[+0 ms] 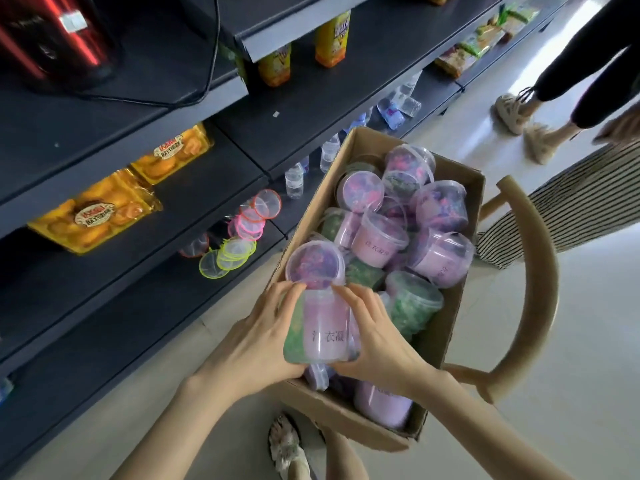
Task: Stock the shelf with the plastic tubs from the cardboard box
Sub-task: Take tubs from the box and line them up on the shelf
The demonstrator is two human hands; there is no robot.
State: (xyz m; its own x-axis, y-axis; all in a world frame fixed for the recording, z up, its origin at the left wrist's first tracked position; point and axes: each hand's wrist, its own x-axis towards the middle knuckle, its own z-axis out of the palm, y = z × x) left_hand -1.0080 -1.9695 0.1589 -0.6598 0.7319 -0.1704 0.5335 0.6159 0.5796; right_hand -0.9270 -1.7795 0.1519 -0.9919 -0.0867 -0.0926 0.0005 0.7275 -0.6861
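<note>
Here both hands close on one plastic tub (323, 327): the left hand (258, 336) wraps its side with the thumb up near the lid, and the right hand (375, 336) cups the other side, fingers (349, 299) curled over the shoulder just under the rim. The tub lies tilted, its pale purple label facing up and its clear lid (315, 263) pointing away toward the shelf, held over the near end of the cardboard box (446, 336). I judge the lid the weak point: the grip sits on the smooth walls, so squeezing harder could flex the plastic and pop the lid, spilling the coloured contents into the box. Around it, other tubs (440, 256) lie heaped at all angles, some leaning on one another, so lifting this one out may let neighbours roll or slide. The box seems to rest on a wooden chair (540, 271), though how much of it is supported is hidden; pulling upward or leaning on its rim could tip it off. To the left, the dark shelf (114, 299) has open space on its lower levels beside neon-rimmed round lids (242, 233) and yellow snack trays (93, 220); a hurried placement could knock those. A second person's feet (519, 123) stand near the aisle, well apart from the box.
</note>
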